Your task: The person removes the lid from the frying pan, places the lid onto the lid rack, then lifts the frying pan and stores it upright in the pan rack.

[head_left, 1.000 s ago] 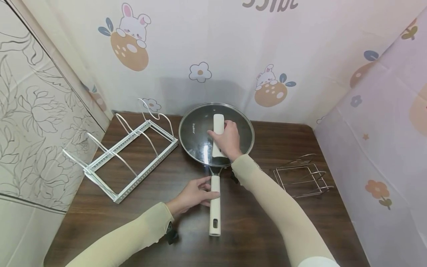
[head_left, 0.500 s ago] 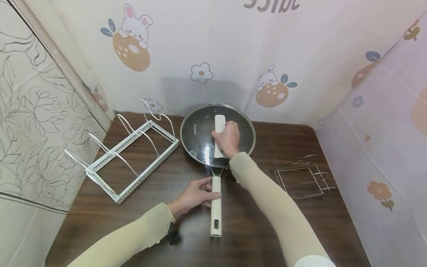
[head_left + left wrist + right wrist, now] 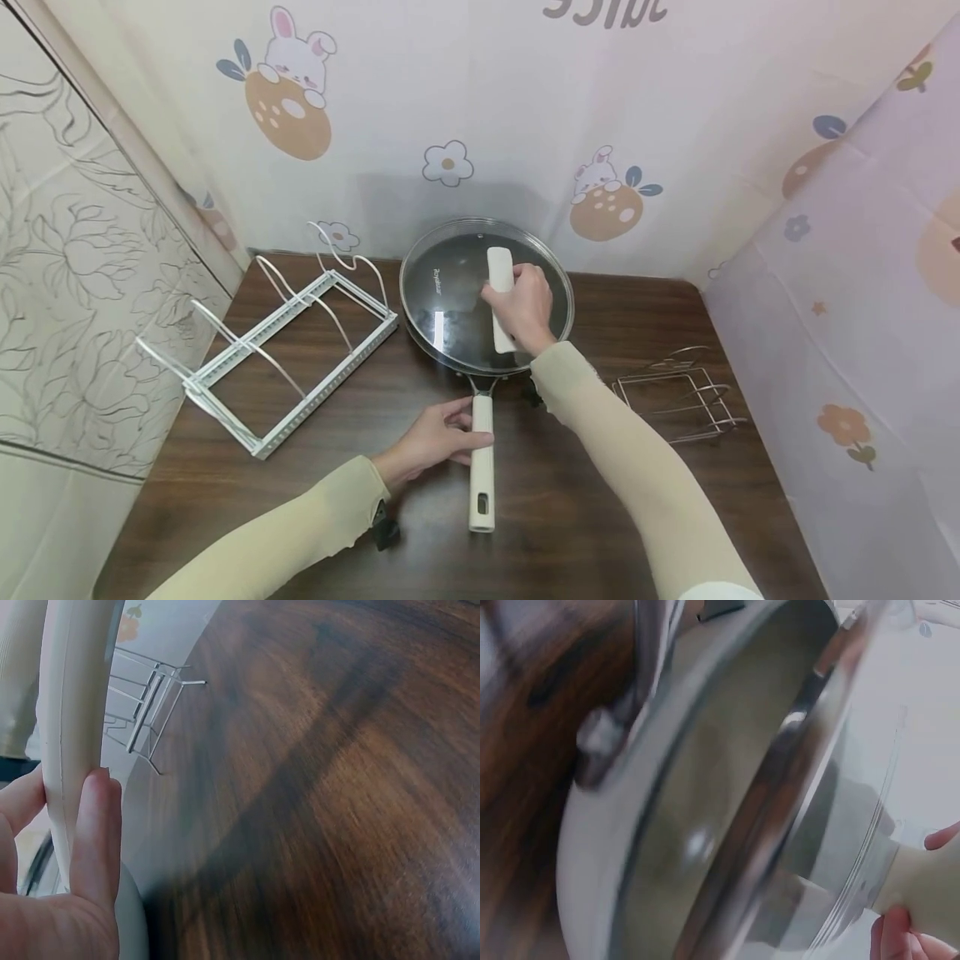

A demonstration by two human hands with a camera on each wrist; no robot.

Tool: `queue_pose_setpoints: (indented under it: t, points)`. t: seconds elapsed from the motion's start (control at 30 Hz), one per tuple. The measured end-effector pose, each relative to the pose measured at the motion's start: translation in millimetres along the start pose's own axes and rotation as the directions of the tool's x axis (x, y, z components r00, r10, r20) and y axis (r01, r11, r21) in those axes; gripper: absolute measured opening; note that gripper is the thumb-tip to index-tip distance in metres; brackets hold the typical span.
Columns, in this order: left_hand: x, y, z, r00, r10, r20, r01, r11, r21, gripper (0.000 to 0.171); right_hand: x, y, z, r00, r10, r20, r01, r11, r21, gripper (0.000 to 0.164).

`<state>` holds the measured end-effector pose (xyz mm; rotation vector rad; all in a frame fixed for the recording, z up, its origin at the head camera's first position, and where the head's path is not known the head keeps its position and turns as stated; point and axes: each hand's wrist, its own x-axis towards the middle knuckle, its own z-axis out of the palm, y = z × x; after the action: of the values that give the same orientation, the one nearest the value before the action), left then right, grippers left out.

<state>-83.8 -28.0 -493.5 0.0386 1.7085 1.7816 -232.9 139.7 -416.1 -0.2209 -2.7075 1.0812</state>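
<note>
A frying pan (image 3: 592, 847) with a cream handle (image 3: 482, 487) stands at the back of the table, its handle pointing toward me. My left hand (image 3: 426, 440) pinches that handle between thumb and fingers, also visible close up in the left wrist view. With my right hand (image 3: 527, 307) I grip the upright cream knob bar (image 3: 501, 265) of a glass lid (image 3: 453, 312). In the right wrist view a gap shows between the lid's metal rim (image 3: 757, 802) and the pan, so the lid is raised and tilted. The pan's inside looks pale there.
Left of the pan lies a white rack (image 3: 327, 389) with several curved wire dividers. A smaller metal wire rack (image 3: 154, 697) stands on the right of the brown wooden table (image 3: 570, 517). A patterned curtain (image 3: 517, 100) hangs behind.
My right hand has lifted the lid off the pan rim, tilting it and shifting its knob bar slightly right. My left hand stays on the pan handle.
</note>
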Motion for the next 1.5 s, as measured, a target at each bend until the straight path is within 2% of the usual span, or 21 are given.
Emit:
queue_pose_setpoints:
  t: [0.3,0.37,0.5,0.57,0.63,0.73,0.83,0.93,1.0,1.23,1.5]
  points:
    - [-0.9,6.7,1.9,1.000,0.025,0.010,-0.026,0.998,0.053,0.091,-3.8,-0.5,-38.9,0.999,-0.036,-0.015,0.036,0.999,0.026,0.052]
    - [-1.3,8.7,1.4,0.999,0.033,0.008,-0.034,0.996,0.085,0.091,-4.9,0.4,-46.9,1.000,-0.023,-0.009,0.024,0.999,0.036,0.051]
    - [-4.1,15.8,0.3,0.998,0.060,0.015,-0.062,0.976,0.208,0.091,-6.9,4.1,-63.3,1.000,-0.006,-0.008,0.006,0.998,0.061,0.051]
    - [-5.8,21.2,-1.4,0.996,0.080,0.030,-0.085,0.949,0.303,0.090,-7.5,6.1,-70.8,1.000,-0.010,-0.016,0.011,0.998,0.063,0.052]
    - [-7.1,27.6,-3.5,0.993,0.105,0.048,-0.116,0.905,0.409,0.090,-8.3,8.1,-78.5,1.000,-0.015,-0.025,0.017,0.997,0.071,0.053]
    - [-7.5,38.0,-6.8,0.986,0.155,0.060,-0.161,0.800,0.578,0.085,-9.7,10.7,-89.8,0.999,-0.029,-0.038,0.032,0.995,0.096,0.053]
    - [-6.2,49.3,-9.2,0.978,0.201,0.055,-0.182,0.694,0.696,0.078,-11.0,12.2,-101.3,0.997,-0.042,-0.058,0.049,0.990,0.129,0.050]
    - [-4.4,61.4,-9.9,0.970,0.241,0.043,-0.189,0.627,0.756,0.073,-12.0,12.1,-112.3,0.995,-0.047,-0.084,0.060,0.986,0.157,0.047]
    - [-3.0,69.1,-9.5,0.963,0.267,0.039,-0.198,0.602,0.773,0.072,-12.3,12.0,-119.0,0.994,-0.045,-0.100,0.062,0.983,0.173,0.046]
    - [5.9,88.1,2.0,0.959,0.275,0.062,-0.220,0.591,0.776,0.070,-16.3,16.2,-146.9,0.989,-0.004,-0.146,0.037,0.974,0.222,0.046]
    - [18.2,107.2,20.3,0.948,0.294,0.124,-0.275,0.556,0.785,0.069,-27.2,23.7,-175.5,0.985,0.059,-0.160,-0.015,0.963,0.269,0.047]
